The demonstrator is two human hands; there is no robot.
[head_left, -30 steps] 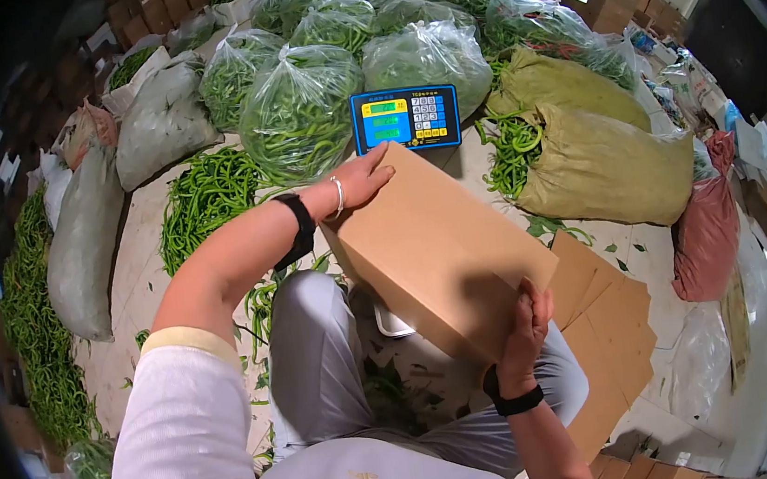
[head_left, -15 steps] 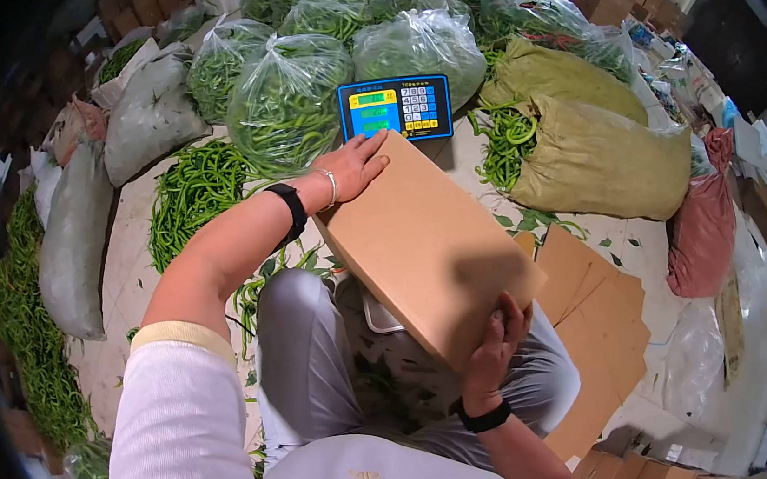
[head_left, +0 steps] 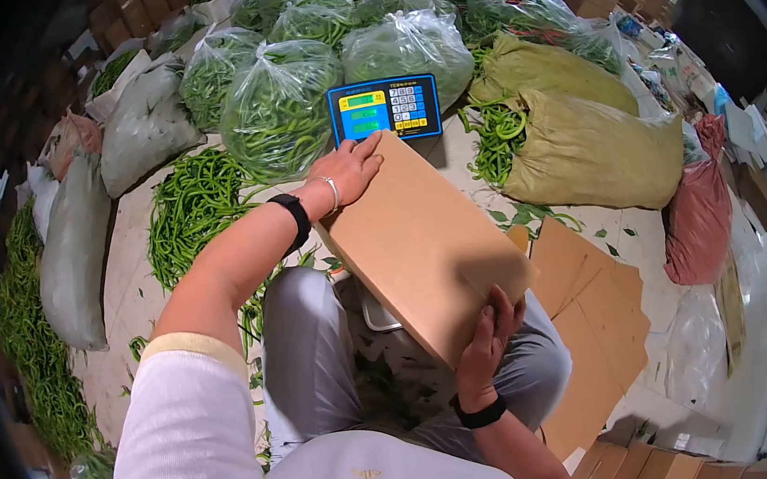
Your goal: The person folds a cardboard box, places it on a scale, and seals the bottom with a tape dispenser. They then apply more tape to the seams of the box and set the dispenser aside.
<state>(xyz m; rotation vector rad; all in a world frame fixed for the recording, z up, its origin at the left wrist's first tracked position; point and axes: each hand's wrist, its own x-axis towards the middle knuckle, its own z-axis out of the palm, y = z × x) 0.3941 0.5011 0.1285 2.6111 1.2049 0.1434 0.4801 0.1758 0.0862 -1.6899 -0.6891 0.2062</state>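
Observation:
A brown cardboard box (head_left: 406, 228) lies tilted across my lap, between my two hands. My left hand (head_left: 348, 173) rests over its far left end, fingers stretched along the edge and holding it. At the near right end my right hand (head_left: 490, 339) grips the corner, fingers curled onto the top; part of the thumb side is hidden. A dark shadow covers that end, where a flap edge shows faintly. Just beyond the box stands a blue scale display (head_left: 385, 110) with a keypad. Part of a pale scale tray (head_left: 379, 315) shows under the box.
Clear plastic bags of green peppers (head_left: 281, 110) stand at the back. Loose green peppers (head_left: 194, 213) lie at left, beside grey sacks (head_left: 76, 253). Yellow-brown sacks (head_left: 594, 152) lie at right. Flat cardboard (head_left: 593, 320) lies by my right knee, with leaves scattered on the floor.
My right fingers have shifted slightly up and left on the box's near end, where a flap edge now shows. My left hand stays on the far end. The view has shifted slightly.

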